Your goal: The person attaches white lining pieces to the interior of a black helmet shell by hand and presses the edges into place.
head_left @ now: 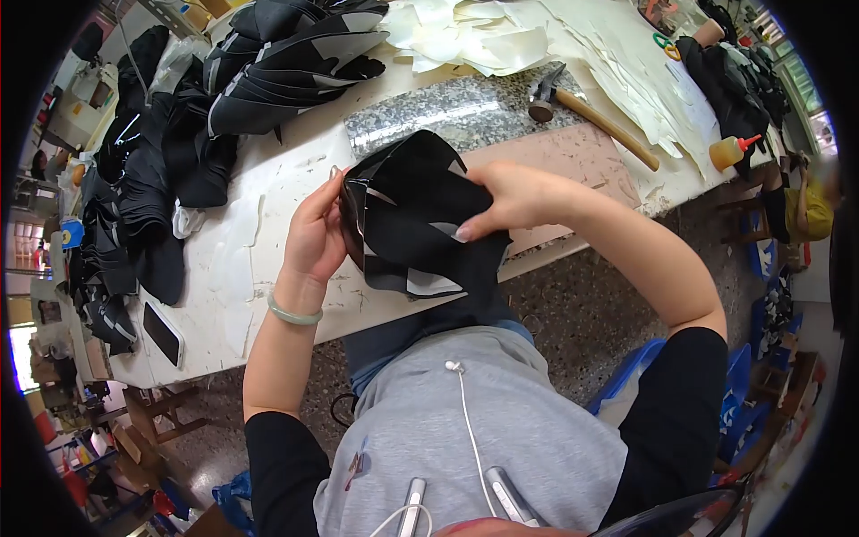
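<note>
A black shoe upper (pixel 407 210) with light grey patches inside is held up over the near edge of the worktable, its opening spread. At its left edge, my left hand (pixel 318 228) is closed on the glossy black outer side, with a pale bangle on the wrist. My right hand (pixel 506 199) pinches the upper's right edge, thumb on the inner face and fingers behind. Beyond the upper lie a speckled stone slab (pixel 420 115) and a pinkish board (pixel 573 163). A hammer (pixel 608 129) with a wooden handle rests across them.
Stacked black pieces (pixel 295 70) lie at the back left, with more black pieces (pixel 152 197) along the left side. White sheets (pixel 474 40) cover the back. A phone (pixel 163 336) sits near the front left corner. A red-tipped bottle (pixel 727 153) stands right; a person in yellow (pixel 812 213) sits beyond.
</note>
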